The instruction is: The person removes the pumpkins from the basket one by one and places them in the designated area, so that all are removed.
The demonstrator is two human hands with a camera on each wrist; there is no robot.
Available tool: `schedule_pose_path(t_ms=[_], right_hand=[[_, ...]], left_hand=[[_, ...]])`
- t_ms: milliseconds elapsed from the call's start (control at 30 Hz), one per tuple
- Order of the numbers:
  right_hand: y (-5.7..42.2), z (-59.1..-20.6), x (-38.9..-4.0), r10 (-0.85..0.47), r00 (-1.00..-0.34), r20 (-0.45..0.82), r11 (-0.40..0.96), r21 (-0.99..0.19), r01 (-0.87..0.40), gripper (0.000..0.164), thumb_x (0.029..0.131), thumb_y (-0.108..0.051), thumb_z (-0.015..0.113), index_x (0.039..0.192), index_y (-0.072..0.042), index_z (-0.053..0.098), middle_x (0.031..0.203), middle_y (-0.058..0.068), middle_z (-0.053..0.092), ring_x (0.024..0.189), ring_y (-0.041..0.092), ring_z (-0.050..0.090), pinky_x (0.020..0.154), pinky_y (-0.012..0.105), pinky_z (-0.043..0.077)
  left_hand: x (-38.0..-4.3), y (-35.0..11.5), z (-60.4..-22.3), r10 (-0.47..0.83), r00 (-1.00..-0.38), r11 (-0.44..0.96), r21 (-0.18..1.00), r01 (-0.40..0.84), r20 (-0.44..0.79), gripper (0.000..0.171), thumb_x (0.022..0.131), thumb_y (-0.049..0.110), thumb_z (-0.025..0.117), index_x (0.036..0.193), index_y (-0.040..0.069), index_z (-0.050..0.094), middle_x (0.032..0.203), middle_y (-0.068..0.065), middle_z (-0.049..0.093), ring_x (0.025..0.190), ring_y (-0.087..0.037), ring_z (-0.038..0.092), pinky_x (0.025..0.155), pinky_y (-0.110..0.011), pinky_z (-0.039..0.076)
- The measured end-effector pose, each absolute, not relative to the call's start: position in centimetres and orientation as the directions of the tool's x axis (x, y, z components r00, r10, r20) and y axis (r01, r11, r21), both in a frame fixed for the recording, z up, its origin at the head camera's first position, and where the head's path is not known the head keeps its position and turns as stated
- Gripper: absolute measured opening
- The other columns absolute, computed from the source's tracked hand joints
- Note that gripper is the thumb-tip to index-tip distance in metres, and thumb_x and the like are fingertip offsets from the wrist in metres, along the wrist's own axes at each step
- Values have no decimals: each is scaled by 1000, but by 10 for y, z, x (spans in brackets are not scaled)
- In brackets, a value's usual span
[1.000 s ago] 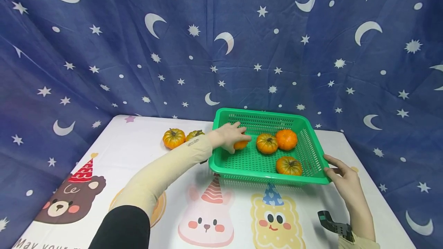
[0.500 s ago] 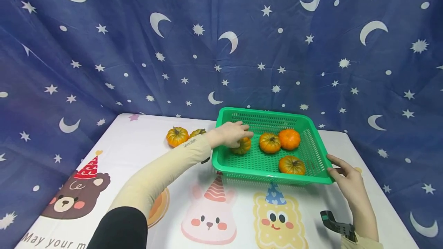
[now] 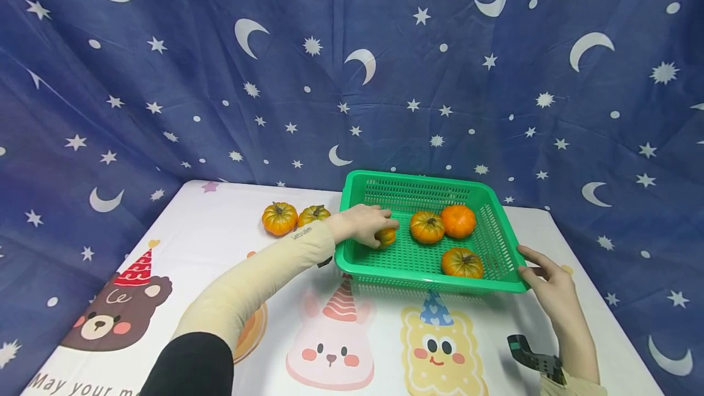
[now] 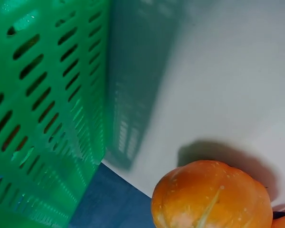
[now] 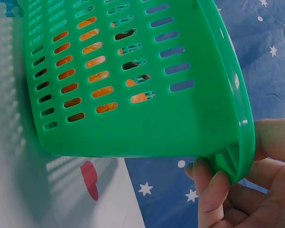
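My left hand [image 3: 367,223] reaches over the near-left rim of a green plastic basket [image 3: 418,277], its fingers curled over a small pumpkin [image 3: 387,238] that they mostly cover. Farther right in the basket lie an orange-green pumpkin [image 3: 426,227], a brighter orange pumpkin [image 3: 458,221] and another pumpkin [image 3: 462,263] near the front wall. At the right front corner, my right hand [image 3: 552,280] pinches the basket rim between thumb and fingers. The right wrist view shows those fingers [image 5: 213,194] around the rim. In the left wrist view no hand shows, only the basket wall [image 4: 47,95] and a pumpkin [image 4: 211,197].
Left of the basket, two more pumpkins sit on the table: one pumpkin [image 3: 279,219] and one beside my sleeve, the second pumpkin [image 3: 313,214]. The white tablecloth [image 3: 275,322] has cartoon prints. A blue curtain [image 3: 385,78] with moons and stars rises behind.
Half a second ago my left fingers were raised, leaving more of the pumpkin showing; now they have come down around it. My right hand keeps its hold on the basket rim.
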State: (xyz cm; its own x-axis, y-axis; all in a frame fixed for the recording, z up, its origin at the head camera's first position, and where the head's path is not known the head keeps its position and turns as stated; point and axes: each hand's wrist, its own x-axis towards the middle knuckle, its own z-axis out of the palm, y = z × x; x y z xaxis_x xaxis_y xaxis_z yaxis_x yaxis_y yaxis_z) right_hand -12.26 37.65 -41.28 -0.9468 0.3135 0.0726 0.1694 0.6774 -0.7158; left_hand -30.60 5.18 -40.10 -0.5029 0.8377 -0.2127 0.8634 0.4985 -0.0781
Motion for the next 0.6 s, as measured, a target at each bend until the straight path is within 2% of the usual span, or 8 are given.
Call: schedule_pose_path(t_ms=[233,433,600], right_hand=[[376,-413,-122,310,-947,80,683,-712,163,46,98,-21,50,141,-4,47,116,19,61,78,-14,48,64,15,41],[375,-413,-121,307,-949,78,677,-719,159,47,98,-21,49,141,-3,46,119,23,60,78,-15,47,64,16,41],[375,-412,-121,305,-948,87,680,-717,153,46,98,-20,49,141,-2,46,117,23,60,77,-15,47,63,16,42]], left_hand=[[-306,51,-403,844,-504,499,-80,863,-183,50,88,34,66,135,27,50,142,-6,48,115,-21,56,87,-35,52],[-303,49,-398,845,-519,516,-53,855,-132,52,88,35,69,135,26,50,146,-9,46,121,-23,54,92,-36,51],[-302,45,-391,846,-531,530,-31,848,-59,51,87,36,69,134,27,51,137,-4,51,115,-20,56,91,-34,51]])
